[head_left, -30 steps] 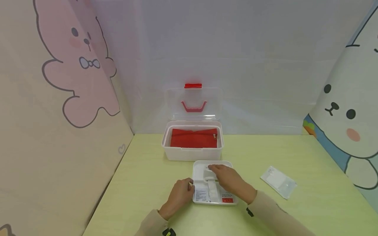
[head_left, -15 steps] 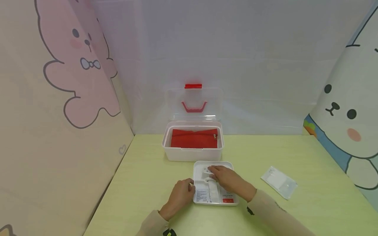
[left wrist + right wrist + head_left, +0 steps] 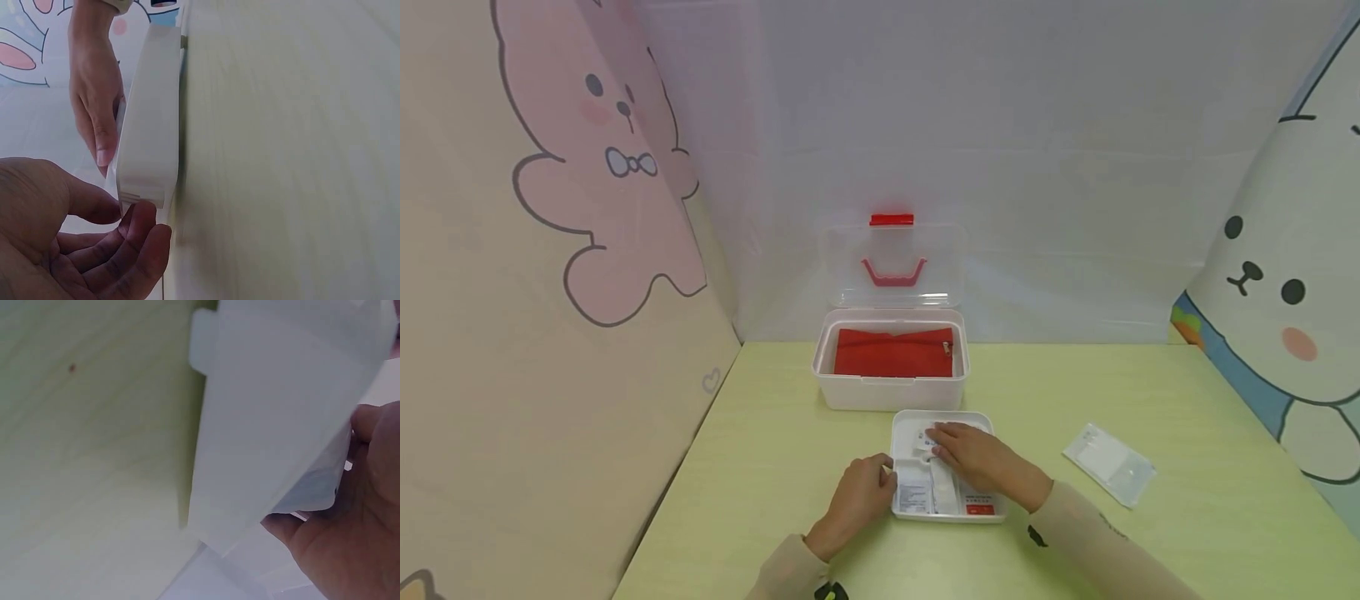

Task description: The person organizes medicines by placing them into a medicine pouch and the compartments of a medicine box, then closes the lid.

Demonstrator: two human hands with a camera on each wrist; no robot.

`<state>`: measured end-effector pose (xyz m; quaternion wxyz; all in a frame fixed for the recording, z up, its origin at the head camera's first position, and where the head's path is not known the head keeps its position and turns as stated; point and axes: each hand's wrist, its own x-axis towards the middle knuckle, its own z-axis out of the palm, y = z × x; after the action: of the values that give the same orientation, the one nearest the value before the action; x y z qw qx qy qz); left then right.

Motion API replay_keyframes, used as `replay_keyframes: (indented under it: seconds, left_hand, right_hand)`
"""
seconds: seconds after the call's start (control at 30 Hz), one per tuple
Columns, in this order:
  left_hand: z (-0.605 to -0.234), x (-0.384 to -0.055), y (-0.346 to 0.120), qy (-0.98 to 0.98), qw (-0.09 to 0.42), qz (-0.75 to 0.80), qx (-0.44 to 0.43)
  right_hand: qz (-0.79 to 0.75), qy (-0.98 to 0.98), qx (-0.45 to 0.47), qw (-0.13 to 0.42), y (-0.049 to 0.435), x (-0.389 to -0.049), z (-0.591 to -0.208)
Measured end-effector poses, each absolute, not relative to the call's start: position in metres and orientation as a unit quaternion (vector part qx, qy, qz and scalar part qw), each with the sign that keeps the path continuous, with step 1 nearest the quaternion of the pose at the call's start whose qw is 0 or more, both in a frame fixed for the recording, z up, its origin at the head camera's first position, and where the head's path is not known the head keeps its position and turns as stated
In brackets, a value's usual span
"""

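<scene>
A shallow white tray [image 3: 905, 423] lies on the table, holding several flat white packets. My left hand [image 3: 859, 502] grips its left edge; in the left wrist view the thumb lies at the rim and curled fingers are against the tray's outer corner [image 3: 147, 125]. Over the tray reaches my right hand [image 3: 981, 458], its fingertips at a small white packet [image 3: 922, 440] in the upper part. The right wrist view has a clear-looking packet [image 3: 315, 487] between that hand's thumb and fingers, partly hidden by the tray wall. Below it lies a long white packet [image 3: 943, 490].
Behind the tray stands a white box [image 3: 887, 393] with its clear lid [image 3: 842, 267] raised and a red zip pouch [image 3: 891, 354] inside. A flat clear-and-white packet [image 3: 1108, 464] lies on the table [image 3: 760, 467] to the right. Printed cloth walls border the table.
The small white packet under my right hand has tipped down flatter into the tray, and the right fingers have shifted slightly with it. My left hand stays at the tray's edge.
</scene>
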<state>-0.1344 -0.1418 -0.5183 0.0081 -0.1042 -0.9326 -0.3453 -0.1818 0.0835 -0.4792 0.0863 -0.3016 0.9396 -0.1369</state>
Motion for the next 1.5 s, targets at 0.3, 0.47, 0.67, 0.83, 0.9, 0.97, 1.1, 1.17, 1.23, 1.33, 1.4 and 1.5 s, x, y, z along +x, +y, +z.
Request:
replay_keyframes:
  seconds: [0.3, 0.47, 0.67, 0.83, 0.9, 0.97, 1.1, 1.17, 1.23, 1.33, 1.4, 1.5]
  left_hand:
    - [-0.52, -0.135, -0.142, -0.932, 0.015, -0.345, -0.109]
    - [-0.521, -0.135, -0.142, -0.932, 0.014, -0.344, -0.11]
    - [-0.52, -0.133, -0.143, -0.93, 0.008, -0.35, -0.113]
    - [-0.519, -0.133, -0.142, -0.93, 0.01, -0.351, -0.112]
    - [-0.52, -0.133, -0.142, -0.931, 0.011, -0.348, -0.11]
    - [-0.52, -0.133, -0.142, -0.932, 0.01, -0.346, -0.108]
    - [-0.521, -0.133, -0.142, -0.934, 0.008, -0.343, -0.103]
    - [-0.521, -0.134, -0.142, -0.934, 0.006, -0.343, -0.103]
    - [-0.521, -0.134, -0.143, -0.934, 0.006, -0.343, -0.103]
    - [-0.521, -0.134, -0.143, -0.933, 0.007, -0.345, -0.105]
    - [-0.521, -0.134, -0.142, -0.933, 0.009, -0.345, -0.105]
    - [-0.521, -0.135, -0.142, -0.933, 0.009, -0.343, -0.105]
  right_hand:
    - [-0.157, 0.937, -0.3, 0.083, 0.085, -0.187, -0.481]
    - [-0.167, 0.936, -0.297, 0.086, 0.086, -0.189, -0.481]
    - [-0.161, 0.943, -0.283, 0.071, 0.091, -0.186, -0.48]
    - [-0.158, 0.946, -0.279, 0.046, 0.098, -0.182, -0.47]
    - [-0.155, 0.946, -0.281, 0.031, 0.102, -0.18, -0.465]
    - [-0.142, 0.947, -0.287, 0.013, 0.108, -0.179, -0.46]
    - [-0.13, 0.947, -0.292, -0.022, 0.119, -0.175, -0.451]
    - [-0.126, 0.948, -0.291, -0.039, 0.126, -0.173, -0.447]
    - [-0.123, 0.948, -0.288, -0.056, 0.134, -0.171, -0.443]
    - [-0.119, 0.949, -0.281, -0.075, 0.147, -0.169, -0.438]
    - [-0.121, 0.95, -0.277, -0.083, 0.157, -0.168, -0.435]
    - [-0.119, 0.951, -0.272, -0.092, 0.172, -0.168, -0.433]
